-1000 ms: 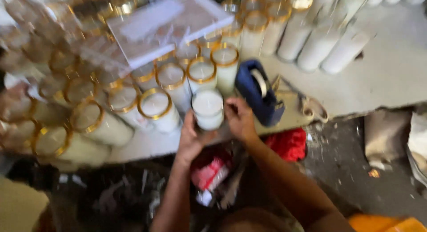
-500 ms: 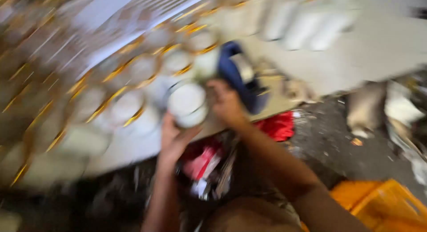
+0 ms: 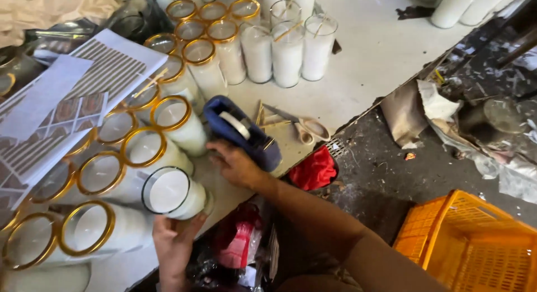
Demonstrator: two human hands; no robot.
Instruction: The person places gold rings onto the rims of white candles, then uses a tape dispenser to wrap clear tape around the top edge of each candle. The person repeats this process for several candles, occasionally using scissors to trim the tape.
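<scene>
I'm seeing my left hand (image 3: 174,243) cupping a clear glass candle jar (image 3: 172,192) of white wax, no gold rim, at the worktop (image 3: 369,51) edge, its mouth tilting up toward me; my right hand (image 3: 235,164) is resting loosely on the blue tape dispenser (image 3: 243,132)

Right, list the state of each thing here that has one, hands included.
left hand: gripping the plain-rimmed candle glass, tilted, full of white wax
right hand: resting on the blue tape dispenser
gold-rimmed candle glasses: filled
scissors: lying flat
orange crate: on floor
</scene>
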